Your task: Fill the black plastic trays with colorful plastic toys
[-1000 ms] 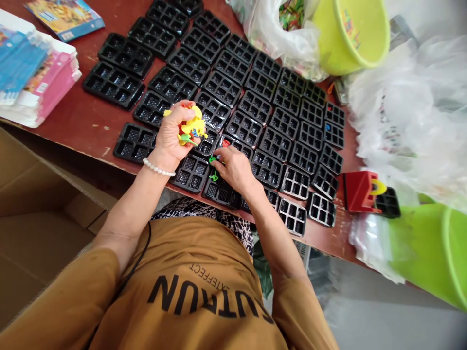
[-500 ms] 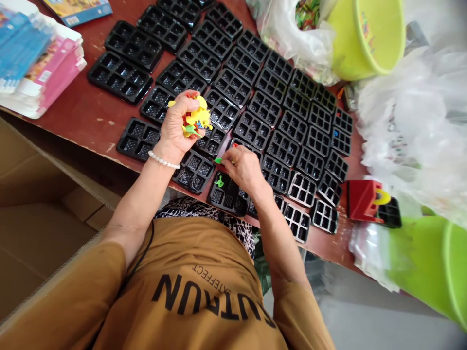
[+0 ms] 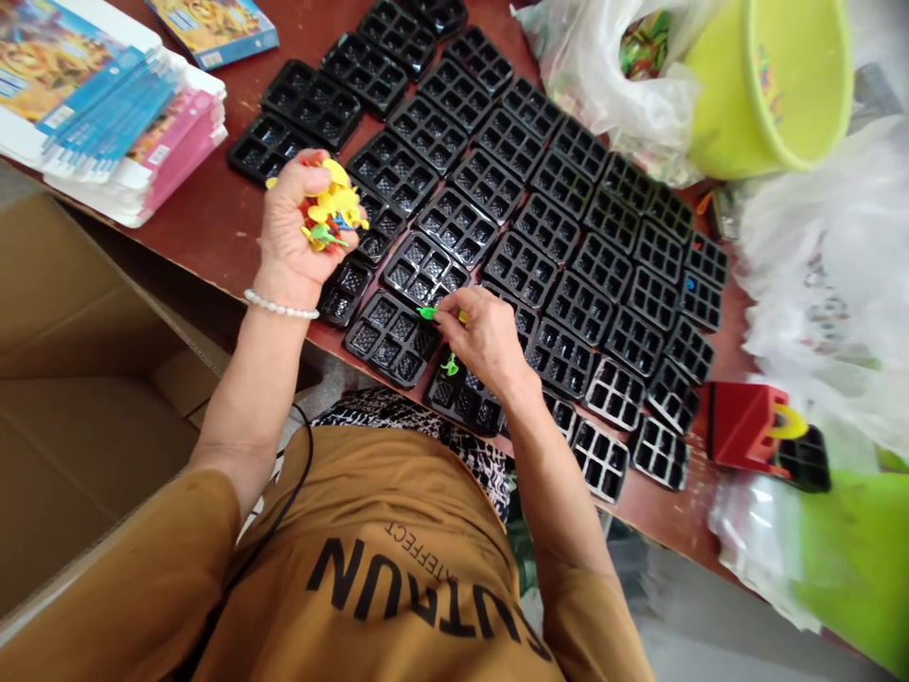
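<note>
The near edge of the desk (image 3: 205, 218) runs close along the front six-compartment black tray (image 3: 470, 409), with the wearer's body right behind it. Well to that tray's left lies a bare wedge of red-brown desktop, reaching to a stack of printed cartons (image 3: 99, 114); below the edge on that side is an open cardboard box (image 3: 78, 417). Other black trays (image 3: 522, 254) spread beyond and to both sides of the front tray, with narrow gaps. A red holder with a yellow ring (image 3: 745, 423) is off to its right.

A green plastic figure (image 3: 450, 364) is at the front tray's far left compartment. Just beyond, the right hand (image 3: 484, 339) pinches a green piece (image 3: 427, 313) between thumb and fingertips. Left of the tray and raised, the left hand (image 3: 298, 213) is curled around a bunch of mostly yellow plastic pieces (image 3: 337, 204). Far to the tray's right and beyond, a yellow-green bucket (image 3: 810, 104) holds small coloured pieces, beside a white plastic bag (image 3: 589, 57) of colourful contents.
</note>
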{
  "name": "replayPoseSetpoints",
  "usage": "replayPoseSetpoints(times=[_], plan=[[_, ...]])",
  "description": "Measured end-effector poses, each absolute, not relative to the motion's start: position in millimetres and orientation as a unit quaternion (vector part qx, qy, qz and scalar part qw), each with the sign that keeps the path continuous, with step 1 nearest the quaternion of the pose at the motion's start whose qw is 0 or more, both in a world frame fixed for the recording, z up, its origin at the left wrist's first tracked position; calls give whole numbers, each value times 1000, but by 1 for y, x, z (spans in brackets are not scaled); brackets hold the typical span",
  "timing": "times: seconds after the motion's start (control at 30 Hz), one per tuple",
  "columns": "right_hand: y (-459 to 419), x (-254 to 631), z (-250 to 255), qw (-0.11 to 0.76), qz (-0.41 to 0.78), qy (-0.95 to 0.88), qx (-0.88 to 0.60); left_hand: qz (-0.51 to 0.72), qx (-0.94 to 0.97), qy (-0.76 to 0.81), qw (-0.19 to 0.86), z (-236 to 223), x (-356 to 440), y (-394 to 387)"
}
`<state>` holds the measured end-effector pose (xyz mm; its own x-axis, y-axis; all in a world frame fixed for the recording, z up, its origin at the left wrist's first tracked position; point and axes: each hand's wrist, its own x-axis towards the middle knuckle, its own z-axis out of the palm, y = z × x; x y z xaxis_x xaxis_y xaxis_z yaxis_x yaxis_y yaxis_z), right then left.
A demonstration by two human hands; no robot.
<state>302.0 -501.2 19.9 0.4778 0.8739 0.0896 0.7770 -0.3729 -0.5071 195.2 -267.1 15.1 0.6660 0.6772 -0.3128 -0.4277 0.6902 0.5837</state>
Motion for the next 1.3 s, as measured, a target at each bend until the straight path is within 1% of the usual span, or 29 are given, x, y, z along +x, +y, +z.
replayPoseSetpoints(times=[0.2, 0.27, 0.37, 0.43, 0.7, 0.87, 1.1, 1.2, 1.3], plan=[[-475, 285, 17, 272, 116, -534, -792, 341, 193, 251, 885, 11, 176, -237], [-469, 292, 13, 319, 144, -515, -783, 346, 203, 242, 883, 6, 174, -232], [-463, 316, 9, 410, 196, -435, -777, 338, 221, 237, 884, -4, 172, -227], [-458, 330, 10, 436, 210, -400, -778, 334, 233, 230, 884, -8, 172, -226], [-427, 342, 16, 417, 198, -444, -768, 355, 297, 236, 855, -10, 170, -223], [-421, 348, 13, 411, 210, -459, -759, 357, 326, 239, 842, -12, 167, -215], [-417, 352, 10, 503, 304, -385, -711, 324, 251, 177, 895, -25, 163, -194], [-420, 359, 11, 539, 277, -336, -721, 331, 239, 201, 891, -23, 163, -193], [-423, 380, 12, 558, 204, -309, -743, 339, 197, 232, 890, -11, 162, -200]])
